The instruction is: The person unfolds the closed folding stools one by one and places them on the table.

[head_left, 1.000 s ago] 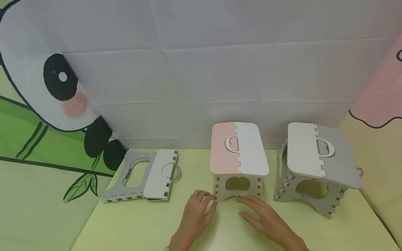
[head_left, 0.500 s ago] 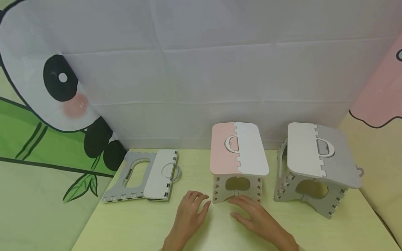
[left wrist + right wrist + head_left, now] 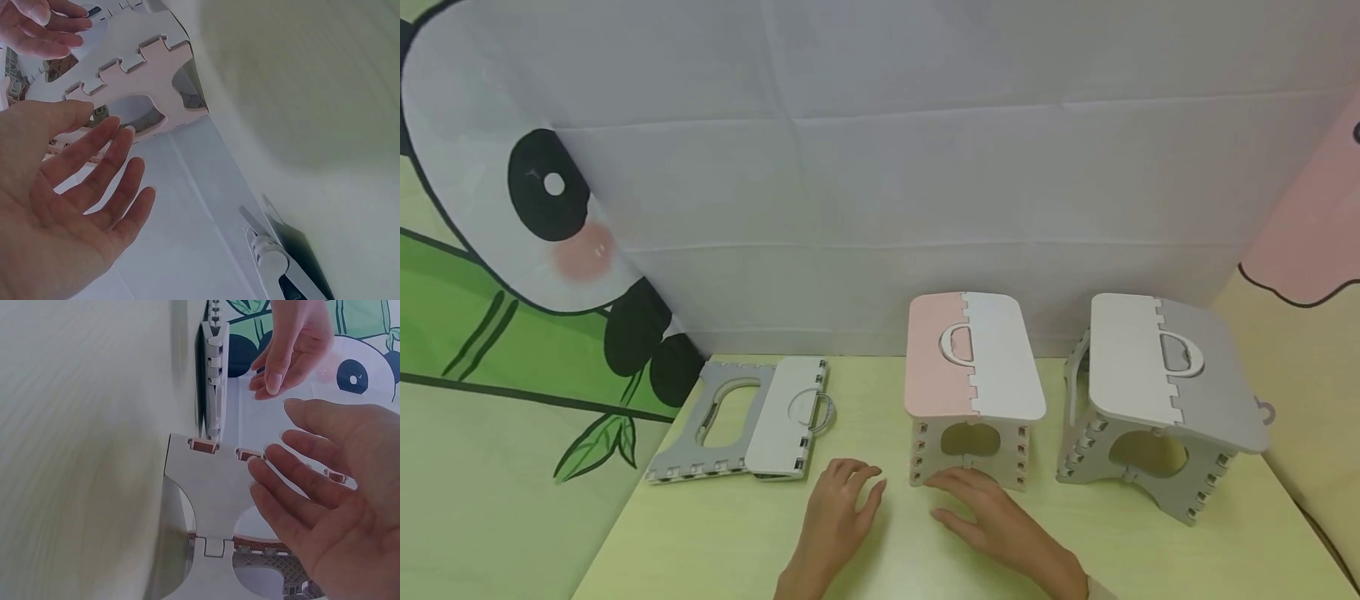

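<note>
A pink-and-white folding stool (image 3: pixel 973 358) stands unfolded on its legs in the middle. My right hand (image 3: pixel 1000 521) is just in front of its near leg panel, fingers loosely bent and holding nothing; whether it touches the panel, I cannot tell. To the stool's front left, my left hand (image 3: pixel 835 517) hovers with relaxed, spread fingers and nothing in them. In the left wrist view, the left palm (image 3: pixel 75 206) appears before the stool's leg panel (image 3: pixel 137 75). The right wrist view has the right fingers (image 3: pixel 300 481) beside the leg panel (image 3: pixel 212 481).
A grey-and-white folding stool (image 3: pixel 1165 383) stands unfolded at the right. Another grey-and-white folding stool (image 3: pixel 737 421) lies folded flat at the left, its ring handle toward the middle. All rest on a pale yellow-green table (image 3: pixel 700 542), with a printed cloth (image 3: pixel 850 183) hanging behind.
Both hands have drifted left. The left hand has moved away from the pink-and-white stool's left leg, and the right hand has slid across before its front. The stools stay in place.
</note>
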{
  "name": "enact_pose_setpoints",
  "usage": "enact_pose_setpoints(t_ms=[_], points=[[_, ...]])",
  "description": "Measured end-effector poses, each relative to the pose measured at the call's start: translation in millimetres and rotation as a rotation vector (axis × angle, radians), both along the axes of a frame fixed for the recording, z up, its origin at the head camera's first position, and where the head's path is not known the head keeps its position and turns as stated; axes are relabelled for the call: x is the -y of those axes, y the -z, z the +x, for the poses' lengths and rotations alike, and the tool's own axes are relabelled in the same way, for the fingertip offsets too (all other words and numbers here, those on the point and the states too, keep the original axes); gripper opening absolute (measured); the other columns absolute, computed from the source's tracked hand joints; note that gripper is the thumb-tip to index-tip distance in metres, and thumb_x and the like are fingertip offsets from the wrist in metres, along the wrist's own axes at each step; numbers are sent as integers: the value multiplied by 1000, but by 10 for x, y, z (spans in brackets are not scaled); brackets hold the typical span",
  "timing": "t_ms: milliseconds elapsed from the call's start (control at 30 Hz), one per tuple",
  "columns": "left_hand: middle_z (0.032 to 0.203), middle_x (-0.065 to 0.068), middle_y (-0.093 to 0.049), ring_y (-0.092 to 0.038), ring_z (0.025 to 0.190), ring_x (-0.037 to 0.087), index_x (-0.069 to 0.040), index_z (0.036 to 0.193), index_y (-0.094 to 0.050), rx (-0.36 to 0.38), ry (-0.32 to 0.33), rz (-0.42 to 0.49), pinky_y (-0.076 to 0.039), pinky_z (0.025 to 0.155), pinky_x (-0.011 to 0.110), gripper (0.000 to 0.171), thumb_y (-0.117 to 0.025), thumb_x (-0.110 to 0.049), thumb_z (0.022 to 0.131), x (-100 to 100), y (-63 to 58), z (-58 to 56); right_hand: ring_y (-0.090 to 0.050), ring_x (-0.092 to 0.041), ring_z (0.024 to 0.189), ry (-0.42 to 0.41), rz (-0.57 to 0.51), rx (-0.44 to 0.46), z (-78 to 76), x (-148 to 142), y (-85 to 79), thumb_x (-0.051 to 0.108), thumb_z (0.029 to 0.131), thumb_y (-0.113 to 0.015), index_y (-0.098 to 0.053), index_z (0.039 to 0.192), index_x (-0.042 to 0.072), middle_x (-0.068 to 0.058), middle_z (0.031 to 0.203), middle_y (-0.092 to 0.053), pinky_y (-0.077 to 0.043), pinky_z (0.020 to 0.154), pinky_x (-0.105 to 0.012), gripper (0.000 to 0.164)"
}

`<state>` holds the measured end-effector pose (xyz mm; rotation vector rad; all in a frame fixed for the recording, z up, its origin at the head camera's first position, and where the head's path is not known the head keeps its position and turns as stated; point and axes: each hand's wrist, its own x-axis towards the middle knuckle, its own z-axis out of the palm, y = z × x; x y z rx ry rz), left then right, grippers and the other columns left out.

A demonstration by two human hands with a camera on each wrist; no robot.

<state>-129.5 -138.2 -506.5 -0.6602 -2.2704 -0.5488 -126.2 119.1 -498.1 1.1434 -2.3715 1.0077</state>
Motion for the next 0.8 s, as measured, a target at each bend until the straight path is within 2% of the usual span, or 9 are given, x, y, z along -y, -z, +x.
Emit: enact_pose_setpoints(t_ms=[333, 700, 800], points=[[87, 4, -68, -63, 85, 24, -8, 90, -75, -13, -22, 23, -57, 69, 39, 23, -91, -6, 73, 117, -18, -17, -65, -22, 116, -15, 38, 37, -32, 123, 42, 14, 94, -76, -67, 129, 8, -6, 126, -69, -57, 94, -42, 37], [88, 5, -70, -65, 86, 26, -6, 93, -76, -3, -53, 20, -57, 69, 41, 22, -89, -7, 75, 281, 35, -14, -65, -21, 116, -46, 43, 44, -95, 261, 73, 14, 94, -76, -67, 127, 5, -6, 127, -66, -57, 94, -39, 35], [88, 6, -70, -65, 84, 27, -5, 93, -76, 1, -68, 21, -59, 74, 46, 22, -89, -6, 75, 332, 38, -19, -64, -23, 117, -54, 47, 51, -108, 297, 73, 14, 95, -75, -67, 128, 5, -9, 128, -66, -57, 95, -40, 35]])
